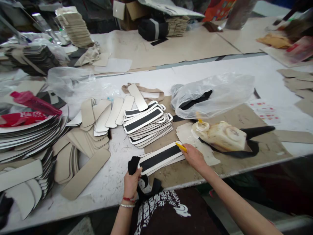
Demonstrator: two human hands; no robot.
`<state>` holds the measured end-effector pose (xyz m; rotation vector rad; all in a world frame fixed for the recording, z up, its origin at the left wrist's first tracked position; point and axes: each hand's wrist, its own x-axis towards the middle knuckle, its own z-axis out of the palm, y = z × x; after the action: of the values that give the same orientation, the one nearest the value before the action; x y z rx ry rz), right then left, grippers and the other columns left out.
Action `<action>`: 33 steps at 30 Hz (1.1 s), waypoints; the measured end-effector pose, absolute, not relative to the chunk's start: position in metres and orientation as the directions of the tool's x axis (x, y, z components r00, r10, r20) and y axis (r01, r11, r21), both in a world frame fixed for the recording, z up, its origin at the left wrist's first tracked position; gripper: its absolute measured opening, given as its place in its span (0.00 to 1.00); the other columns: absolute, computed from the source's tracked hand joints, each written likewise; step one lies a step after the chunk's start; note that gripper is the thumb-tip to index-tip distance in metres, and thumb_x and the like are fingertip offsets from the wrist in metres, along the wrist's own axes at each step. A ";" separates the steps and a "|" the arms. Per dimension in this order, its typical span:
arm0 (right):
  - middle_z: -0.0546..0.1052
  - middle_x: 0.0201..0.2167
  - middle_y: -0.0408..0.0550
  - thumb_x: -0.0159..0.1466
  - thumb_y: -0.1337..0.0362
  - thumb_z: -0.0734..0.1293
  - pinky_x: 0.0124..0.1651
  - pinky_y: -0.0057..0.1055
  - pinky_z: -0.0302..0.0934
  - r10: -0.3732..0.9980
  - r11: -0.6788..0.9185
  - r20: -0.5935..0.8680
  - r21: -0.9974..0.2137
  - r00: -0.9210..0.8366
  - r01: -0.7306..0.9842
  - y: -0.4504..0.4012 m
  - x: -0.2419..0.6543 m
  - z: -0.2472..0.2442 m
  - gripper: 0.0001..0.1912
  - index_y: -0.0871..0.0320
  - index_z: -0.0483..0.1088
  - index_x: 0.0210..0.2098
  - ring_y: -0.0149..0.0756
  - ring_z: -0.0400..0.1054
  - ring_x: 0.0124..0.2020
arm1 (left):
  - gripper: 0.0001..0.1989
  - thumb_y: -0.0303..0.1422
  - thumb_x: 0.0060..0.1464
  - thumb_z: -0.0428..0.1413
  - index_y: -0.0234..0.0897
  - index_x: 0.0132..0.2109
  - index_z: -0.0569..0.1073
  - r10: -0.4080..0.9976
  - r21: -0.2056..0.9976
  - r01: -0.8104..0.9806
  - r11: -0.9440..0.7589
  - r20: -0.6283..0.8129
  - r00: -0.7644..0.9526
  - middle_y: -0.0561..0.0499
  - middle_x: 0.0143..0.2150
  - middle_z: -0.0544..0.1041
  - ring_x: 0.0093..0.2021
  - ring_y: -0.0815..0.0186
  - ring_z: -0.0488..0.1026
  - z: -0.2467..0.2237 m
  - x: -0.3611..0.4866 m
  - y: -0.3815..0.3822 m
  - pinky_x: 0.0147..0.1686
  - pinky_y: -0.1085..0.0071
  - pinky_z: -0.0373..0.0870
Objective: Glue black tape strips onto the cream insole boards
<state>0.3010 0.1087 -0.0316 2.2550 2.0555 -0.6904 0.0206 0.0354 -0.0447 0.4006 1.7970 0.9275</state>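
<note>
A white rounded panel point(151, 167) with a black strip point(160, 159) along its middle lies on a few similar panels at the table's front. My left hand point(132, 181) is closed at its left end, gripping a loose black strip end point(133, 164), with the thumb at the panel's corner. At the right end, my right hand point(195, 158) is closed on a slim yellow tool point(181, 147) whose tip rests at the black strip; its exact kind is unclear. Just beyond lies a stack of strip-covered panels point(149, 127). A stained plastic bottle point(225, 135) lies right of my right hand.
Beige panels point(85, 174) are spread on the left, beside curved stacked pieces point(26, 140). A clear plastic bag point(215, 93) with black material sits behind the bottle. Brown board point(259, 130) covers part of the white table, whose front edge runs close to my body.
</note>
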 end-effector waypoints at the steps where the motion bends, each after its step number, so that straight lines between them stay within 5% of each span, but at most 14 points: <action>1: 0.73 0.35 0.49 0.62 0.58 0.56 0.34 0.28 0.53 0.945 -0.137 -0.325 -0.303 0.033 0.943 0.110 0.301 -0.036 0.12 0.56 0.66 0.39 0.37 0.66 0.36 | 0.18 0.40 0.33 0.64 0.31 0.28 0.69 0.648 0.747 -0.158 0.645 -0.645 -0.404 0.55 0.17 0.68 0.19 0.72 0.62 -0.043 0.019 0.033 0.20 0.75 0.57; 5: 0.71 0.28 0.48 0.59 0.53 0.56 0.35 0.30 0.55 0.937 -0.225 -0.349 -0.516 0.037 0.827 0.115 0.302 -0.041 0.16 0.58 0.67 0.32 0.38 0.66 0.33 | 0.17 0.40 0.35 0.63 0.31 0.25 0.68 0.639 0.723 -0.208 0.658 -0.683 -0.353 0.55 0.16 0.67 0.17 0.73 0.60 -0.036 0.009 0.024 0.18 0.76 0.56; 10: 0.60 0.14 0.36 0.53 0.48 0.62 0.23 0.27 0.51 0.851 -0.477 -0.523 -0.729 0.050 0.491 0.113 0.295 -0.021 0.17 0.57 0.61 0.24 0.28 0.56 0.17 | 0.18 0.41 0.36 0.64 0.31 0.25 0.68 0.650 0.709 -0.275 0.649 -0.705 -0.283 0.54 0.17 0.67 0.18 0.74 0.61 -0.030 -0.002 0.016 0.18 0.77 0.56; 13: 0.60 0.14 0.36 0.52 0.49 0.64 0.21 0.26 0.50 0.836 -0.503 -0.549 -0.761 0.007 0.409 0.107 0.286 -0.003 0.18 0.57 0.58 0.22 0.27 0.55 0.16 | 0.18 0.42 0.38 0.63 0.32 0.26 0.67 0.661 0.712 -0.299 0.635 -0.701 -0.268 0.55 0.17 0.66 0.18 0.75 0.59 -0.025 -0.005 0.015 0.16 0.78 0.54; 20: 0.64 0.14 0.37 0.54 0.48 0.62 0.23 0.25 0.51 0.859 -0.422 -0.511 -0.748 -0.039 0.511 0.093 0.276 0.022 0.19 0.58 0.60 0.25 0.28 0.59 0.18 | 0.21 0.47 0.37 0.61 0.33 0.24 0.65 0.624 0.730 -0.327 0.600 -0.683 -0.380 0.57 0.16 0.62 0.17 0.75 0.56 -0.023 -0.011 0.017 0.15 0.78 0.51; 33: 0.64 0.13 0.40 0.53 0.45 0.61 0.23 0.27 0.52 0.848 -0.382 -0.523 -0.712 -0.083 0.589 0.074 0.274 0.038 0.21 0.56 0.56 0.20 0.29 0.58 0.17 | 0.25 0.44 0.38 0.63 0.29 0.39 0.72 0.642 0.717 -0.404 0.568 -0.693 -0.329 0.49 0.24 0.74 0.22 0.66 0.70 -0.017 -0.015 0.014 0.21 0.72 0.66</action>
<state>0.2739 0.0737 0.0383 2.2806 1.8544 -1.7126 -0.0148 0.0137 -0.0166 0.2063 1.5831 1.0706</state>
